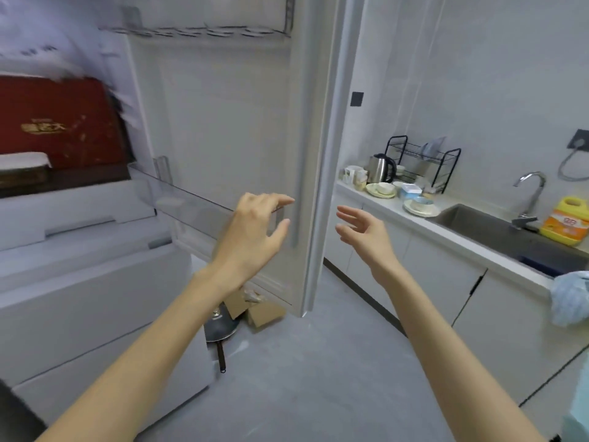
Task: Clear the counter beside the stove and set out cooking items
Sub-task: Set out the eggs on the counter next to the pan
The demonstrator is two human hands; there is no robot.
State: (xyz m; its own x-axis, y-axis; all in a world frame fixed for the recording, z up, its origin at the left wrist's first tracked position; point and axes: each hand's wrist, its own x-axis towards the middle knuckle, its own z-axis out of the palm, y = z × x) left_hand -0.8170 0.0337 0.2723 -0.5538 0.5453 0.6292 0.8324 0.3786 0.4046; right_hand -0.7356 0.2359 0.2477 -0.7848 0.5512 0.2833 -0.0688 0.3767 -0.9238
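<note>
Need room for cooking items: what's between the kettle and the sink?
Head view: a yellowish plate with a white bowl, a blue box, a second plate with a bluish bowl.

Both bare forearms reach forward toward the tall white refrigerator door (229,122), which stands open. The left hand (255,231) is raised before the door's inner face, near its outer edge. Its back faces the camera, the fingers spread and loosely curved with the thumb below, holding nothing. Whether its fingertips touch the door cannot be told. The right hand (363,228) hovers just right of that edge, palm toward the door, fingers relaxed, empty.
</note>
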